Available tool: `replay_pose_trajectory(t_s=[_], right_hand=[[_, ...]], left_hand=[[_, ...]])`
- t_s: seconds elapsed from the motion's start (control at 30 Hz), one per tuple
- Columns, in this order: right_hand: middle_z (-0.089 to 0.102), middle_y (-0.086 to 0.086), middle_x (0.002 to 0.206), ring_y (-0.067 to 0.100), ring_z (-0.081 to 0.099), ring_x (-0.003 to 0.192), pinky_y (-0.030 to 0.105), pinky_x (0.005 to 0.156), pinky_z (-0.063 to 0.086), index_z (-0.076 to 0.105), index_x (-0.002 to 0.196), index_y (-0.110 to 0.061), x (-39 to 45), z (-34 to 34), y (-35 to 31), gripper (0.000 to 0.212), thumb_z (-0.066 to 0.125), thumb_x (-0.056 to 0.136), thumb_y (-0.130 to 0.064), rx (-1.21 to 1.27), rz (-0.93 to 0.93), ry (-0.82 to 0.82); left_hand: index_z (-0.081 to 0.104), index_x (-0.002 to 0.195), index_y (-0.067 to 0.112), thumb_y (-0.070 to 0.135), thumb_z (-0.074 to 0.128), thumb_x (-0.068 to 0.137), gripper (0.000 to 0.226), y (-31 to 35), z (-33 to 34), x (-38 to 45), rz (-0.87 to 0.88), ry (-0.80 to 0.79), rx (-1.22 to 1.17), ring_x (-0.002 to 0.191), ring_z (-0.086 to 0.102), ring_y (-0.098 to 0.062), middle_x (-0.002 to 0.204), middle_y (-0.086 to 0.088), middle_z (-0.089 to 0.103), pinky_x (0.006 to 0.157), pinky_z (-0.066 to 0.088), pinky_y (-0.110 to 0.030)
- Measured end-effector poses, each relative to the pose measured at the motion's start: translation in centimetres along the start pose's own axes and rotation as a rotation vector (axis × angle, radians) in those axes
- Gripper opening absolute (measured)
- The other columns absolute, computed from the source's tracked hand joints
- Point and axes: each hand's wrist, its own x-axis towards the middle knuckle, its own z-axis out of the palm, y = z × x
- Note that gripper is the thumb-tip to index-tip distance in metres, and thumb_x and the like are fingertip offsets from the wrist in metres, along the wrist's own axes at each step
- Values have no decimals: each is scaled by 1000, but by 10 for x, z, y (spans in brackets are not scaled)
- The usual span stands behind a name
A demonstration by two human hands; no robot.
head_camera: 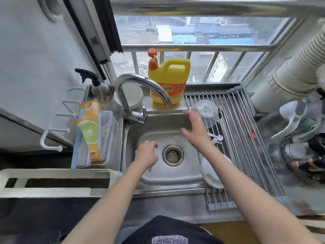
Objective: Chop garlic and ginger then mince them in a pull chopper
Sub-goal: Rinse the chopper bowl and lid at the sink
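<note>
head view: two empty hands, left (146, 155) and right (197, 127), over one sink (158, 184).

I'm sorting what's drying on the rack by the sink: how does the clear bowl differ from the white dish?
The clear bowl is see-through, while the white dish is opaque. The clear bowl lies at the rack's far end near the window; the white dish sits at its near end, overhanging the sink. The right hand reaches by the clear bowl, not the white dish. Both rest on the rack's left edge.
</note>
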Motion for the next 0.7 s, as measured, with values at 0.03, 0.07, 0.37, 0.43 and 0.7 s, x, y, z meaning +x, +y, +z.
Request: replay_pose_trajectory(t_s=[0.03,0.07,0.37,0.43,0.7], right_hand=[[37,6,146,29,32,137,34,110,25,40,137,-23,16,-12,2,65,68,80,-9,-102,31,99],[26,5,152,33,24,140,46,112,22,35,139,-30,31,-22,7,71,71,79,-17,-200,117,142],[-19,12,158,53,-4,140,63,111,12,1,149,-42,98,-35,57,118,78,62,-62,-241,587,-162],[-2,18,157,52,15,136,59,107,27,13,147,-39,98,-27,58,108,81,65,-53,-292,585,-183],[22,7,146,27,25,132,36,100,25,24,138,-45,44,-10,-4,95,81,63,-38,91,4,138]], left_hand=[[57,117,21,8,54,82,37,-2,-1,1,-3,-3,-26,118,48,-25,131,-3,49,96,41,-39],[60,112,22,8,53,83,33,-4,-2,2,-1,-14,-50,114,53,-23,127,-2,53,94,42,-38],[51,114,20,5,44,87,32,-4,-8,10,-31,231,-336,96,56,-21,100,5,63,89,41,-37],[52,111,22,6,46,86,30,-6,-10,13,-47,237,-365,94,56,-20,95,6,63,88,42,-37],[57,96,23,31,67,86,16,7,-14,26,-176,195,-944,96,60,-17,97,3,63,77,44,-24]])
